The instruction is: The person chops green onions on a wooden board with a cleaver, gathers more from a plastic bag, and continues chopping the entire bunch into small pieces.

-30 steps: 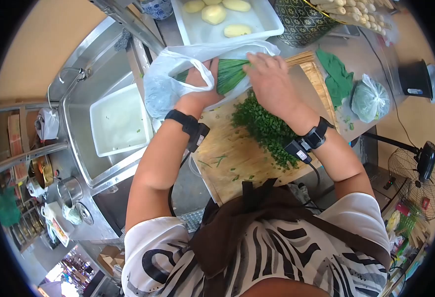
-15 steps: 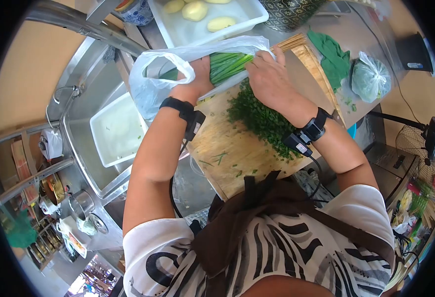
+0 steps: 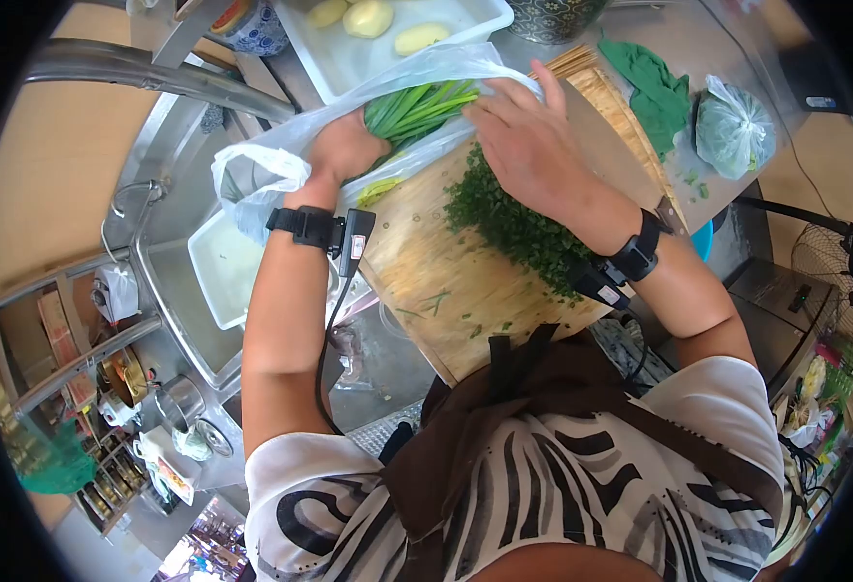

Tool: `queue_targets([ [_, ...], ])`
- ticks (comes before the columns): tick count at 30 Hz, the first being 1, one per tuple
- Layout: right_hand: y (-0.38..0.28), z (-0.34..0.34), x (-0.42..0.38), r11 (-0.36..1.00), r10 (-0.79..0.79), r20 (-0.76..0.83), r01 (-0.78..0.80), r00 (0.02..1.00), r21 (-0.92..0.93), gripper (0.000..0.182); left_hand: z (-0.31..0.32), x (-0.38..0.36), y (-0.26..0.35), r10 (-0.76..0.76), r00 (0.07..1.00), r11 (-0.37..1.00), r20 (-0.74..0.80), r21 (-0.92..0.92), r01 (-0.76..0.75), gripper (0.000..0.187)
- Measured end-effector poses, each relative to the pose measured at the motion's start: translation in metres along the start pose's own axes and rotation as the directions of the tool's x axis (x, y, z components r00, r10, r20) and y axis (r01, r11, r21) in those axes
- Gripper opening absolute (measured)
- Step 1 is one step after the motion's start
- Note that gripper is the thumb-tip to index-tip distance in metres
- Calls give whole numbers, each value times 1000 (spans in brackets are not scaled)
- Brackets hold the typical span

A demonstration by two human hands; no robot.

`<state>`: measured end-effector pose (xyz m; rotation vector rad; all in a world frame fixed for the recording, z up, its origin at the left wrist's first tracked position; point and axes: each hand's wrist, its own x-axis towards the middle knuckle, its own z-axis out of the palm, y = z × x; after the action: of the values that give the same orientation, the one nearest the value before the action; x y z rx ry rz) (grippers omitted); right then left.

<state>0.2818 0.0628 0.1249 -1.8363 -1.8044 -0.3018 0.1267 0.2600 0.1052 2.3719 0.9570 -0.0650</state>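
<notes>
A white translucent plastic bag (image 3: pixel 286 131) lies along the far side of the wooden cutting board (image 3: pixel 412 276), its mouth spread. Inside it is a bunch of green onions (image 3: pixel 417 109), leaves toward the right and pale yellow-green parts at the bag's near edge. My left hand (image 3: pixel 349 147) reaches into the bag and closes round the bunch. At the bag's right end, my right hand (image 3: pixel 523 141) has the rim between its fingers, close to the leaf tips. Beneath my right hand and forearm sits a pile of chopped dark green herbs (image 3: pixel 504 223).
A white tray (image 3: pixel 489 21) with peeled potatoes stands behind the bag. To the left, a metal sink (image 3: pixel 169 267) holds a white basin (image 3: pixel 218 262). A green cloth (image 3: pixel 644 92) and a knotted plastic bag of greens (image 3: pixel 734 131) lie on the right.
My left hand and the green onions have shifted left, and the bag now stretches wider. My right hand stays at the bag's right end, its fingers more extended.
</notes>
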Motion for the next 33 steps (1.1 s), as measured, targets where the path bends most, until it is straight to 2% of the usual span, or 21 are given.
queue_targets([
  [2, -3, -5, -6, 1000, 7, 50, -7, 999, 12, 11, 3, 1, -10, -31, 991, 999, 127, -20, 33, 67],
  [3, -5, -4, -11, 1000, 5, 48, -6, 999, 15, 11, 7, -5, -8, -33, 992, 999, 125, -18, 36, 67],
  [4, -6, -1, -19, 1000, 21, 107, -22, 994, 6, 10, 13, -15, -2, 149, 988, 986, 50, -80, -145, 68],
  [5, -7, 1, -26, 999, 35, 164, -35, 986, -4, 9, 18, -21, 2, 323, 946, 937, -39, -125, -325, 69],
  [6, -7, 3, -30, 1000, 30, 160, -30, 987, -3, 9, 21, -23, 7, 355, 929, 925, -100, -104, -365, 72],
  [7, -8, 4, -35, 999, 40, 189, -39, 981, -8, 10, 21, -24, 10, 356, 929, 925, -102, -101, -365, 72],
  [9, -11, 4, -41, 999, 54, 221, -53, 974, -12, 11, 20, -32, 17, 325, 938, 945, -118, 74, -318, 68],
  [10, -11, 3, -43, 998, 55, 230, -55, 972, -3, 13, 15, -33, 20, 295, 954, 956, -58, 28, -294, 68],
  [13, -13, 1, -45, 998, 58, 225, -62, 973, 11, 18, 25, -26, -1, 249, 966, 967, -71, 82, -243, 65],
  [17, -16, 3, -46, 996, 76, 187, -82, 979, 20, 23, 38, -13, -26, 278, 960, 960, -34, 43, -276, 64],
  [19, -16, 3, -44, 996, 82, 158, -88, 984, 31, 23, 27, -21, -11, 174, 983, 967, -55, 199, -160, 66],
  [20, -17, 2, -44, 994, 93, 133, -99, 987, 42, 24, 31, -23, -11, 180, 982, 965, -52, 204, -166, 66],
  [22, -16, -1, -41, 994, 101, 131, -104, 986, 19, 24, 47, -29, -15, 311, 931, 906, -193, 357, -229, 67],
  [25, -14, -2, -38, 996, 92, 116, -91, 989, -6, 24, 54, -30, -16, 345, 921, 884, -180, 393, -254, 68],
  [28, -13, -7, -37, 997, 72, 73, -72, 995, 5, 22, 42, -33, -6, 372, 910, 904, -185, 297, -309, 66],
  [29, -13, -11, -36, 998, 60, 43, -61, 997, 25, 22, 37, -34, -1, 371, 911, 904, -180, 294, -310, 66],
  [30, -11, -16, -35, 997, 68, 51, -70, 996, 27, 22, 26, -37, 10, 172, 979, 972, -105, 177, -152, 64],
  [31, -8, -23, -33, 993, 35, -14, -33, 999, 115, 21, 19, -40, 20, -28, 1000, 997, -1, 75, 28, 62],
  [32, -5, -32, -33, 980, 9, -81, 7, 997, 198, 21, 14, -42, 23, -14, 1000, 999, 21, 29, 14, 60],
  [33, -1, -42, -33, 981, 20, -70, -6, 997, 194, 21, 8, -41, 22, 3, 999, 1000, 39, -20, -2, 57],
])
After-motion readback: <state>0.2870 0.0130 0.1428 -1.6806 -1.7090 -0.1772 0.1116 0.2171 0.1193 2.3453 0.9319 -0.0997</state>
